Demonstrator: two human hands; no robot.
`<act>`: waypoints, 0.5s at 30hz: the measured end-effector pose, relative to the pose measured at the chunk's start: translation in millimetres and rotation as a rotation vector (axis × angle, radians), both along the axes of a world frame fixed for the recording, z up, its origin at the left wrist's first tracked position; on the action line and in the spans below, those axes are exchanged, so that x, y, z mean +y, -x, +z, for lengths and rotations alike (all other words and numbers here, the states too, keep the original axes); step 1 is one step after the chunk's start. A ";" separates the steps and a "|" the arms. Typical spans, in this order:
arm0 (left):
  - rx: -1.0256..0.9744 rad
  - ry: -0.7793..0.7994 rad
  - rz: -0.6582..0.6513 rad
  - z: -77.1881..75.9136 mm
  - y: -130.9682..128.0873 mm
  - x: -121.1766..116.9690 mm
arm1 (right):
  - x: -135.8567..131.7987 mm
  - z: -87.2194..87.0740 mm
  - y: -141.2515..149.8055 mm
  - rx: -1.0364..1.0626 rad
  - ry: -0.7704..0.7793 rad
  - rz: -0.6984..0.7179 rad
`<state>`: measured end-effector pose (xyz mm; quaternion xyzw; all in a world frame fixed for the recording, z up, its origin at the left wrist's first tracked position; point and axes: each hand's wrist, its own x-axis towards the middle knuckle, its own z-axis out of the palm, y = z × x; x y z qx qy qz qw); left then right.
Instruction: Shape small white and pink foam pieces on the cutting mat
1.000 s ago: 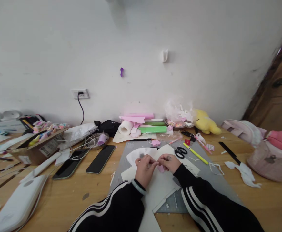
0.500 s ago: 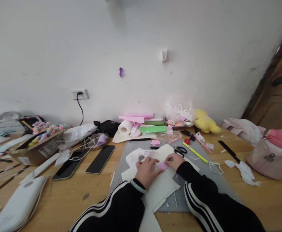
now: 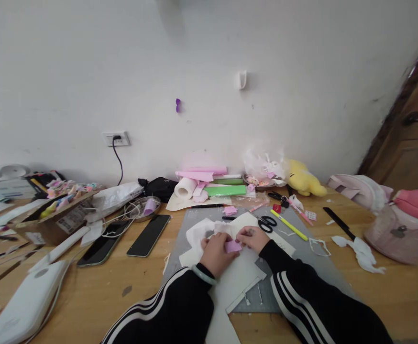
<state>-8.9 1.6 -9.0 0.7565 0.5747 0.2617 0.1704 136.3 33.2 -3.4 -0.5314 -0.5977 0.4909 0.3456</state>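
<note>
A small piece of pink paper (image 3: 233,246) is between my two hands, above white paper sheets (image 3: 236,274) on a grey cutting mat (image 3: 273,296). My left hand (image 3: 217,254) grips the pink piece from the left, fingers bent around its edge. At the right edge of the piece, the thumb and fingers of my right hand (image 3: 255,239) are pinched together and appear to hold its corner. Crumpled white tissue (image 3: 197,235) lies behind my left hand. Black-handled scissors (image 3: 267,223) rest just beyond my right hand.
Left of the mat lie two phones (image 3: 149,236), a white power bank (image 3: 29,301) and a cardboard box (image 3: 58,217). Pink and green paper rolls (image 3: 226,190) line the wall. A yellow marker (image 3: 288,225), black knife (image 3: 339,223) and pink bag (image 3: 402,231) are on the right.
The pink paper has shifted left and stands more upright against my left fingers. My right hand has moved slightly left, its fingertips now at the paper's right edge.
</note>
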 end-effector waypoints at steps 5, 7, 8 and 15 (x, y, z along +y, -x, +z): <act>-0.119 0.049 0.030 -0.5 0.0 0.7 | -0.5 2.7 -0.1 -0.046 -0.052 -0.037; -0.149 0.048 0.027 0.0 -0.1 0.6 | -0.3 1.6 0.1 -0.057 -0.059 -0.026; -0.159 0.045 0.025 0.5 -0.2 0.5 | -0.2 1.0 0.3 -0.052 -0.066 -0.020; -0.214 0.027 0.005 4.4 -1.2 -0.9 | -0.6 2.2 -0.4 -0.098 -0.209 -0.040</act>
